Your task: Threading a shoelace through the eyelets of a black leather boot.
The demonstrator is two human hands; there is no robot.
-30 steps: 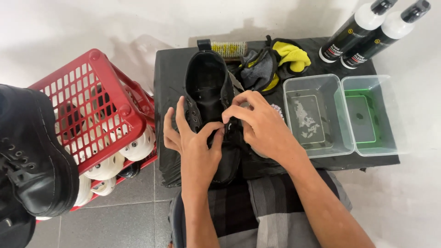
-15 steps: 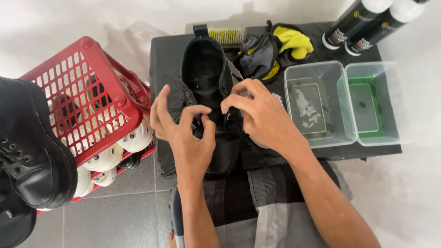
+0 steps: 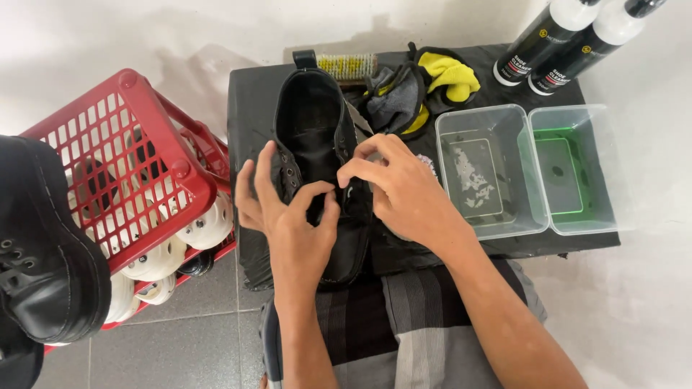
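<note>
Nearest the camera: the person's lap in striped shorts [image 3: 404,317], both forearms reaching forward over it.

Left hand [image 3: 288,209]: on the near, left side of the black shoe [image 3: 321,158], thumb and forefinger pinched narrow at the eyelet row, other fingers spread against the shoe's flank. Likely bracing it so it does not slide. Whether a lace is in the pinch cannot be told; it is too dark there.

Right hand [image 3: 404,191]: on the shoe's right side, fingertips curled and closed tight on the edge by the tongue, opposite the left pinch. The two hands meet over the lacing area, pulling the opening apart or working it.

Shoe lies on the black table [image 3: 249,108], toe toward the person, opening up and facing the camera, so the inside is in plain reach.

Right of it: two clear tubs [image 3: 497,169], side by side, touching. Beyond the shoe: a brush [image 3: 346,66] and a grey and yellow cloth [image 3: 425,90]. Far right corner: two spray bottles [image 3: 569,39].

Left, off the table: a red basket [image 3: 137,155] with white shoes under it, and a black boot [image 3: 43,245] at frame edge.
</note>
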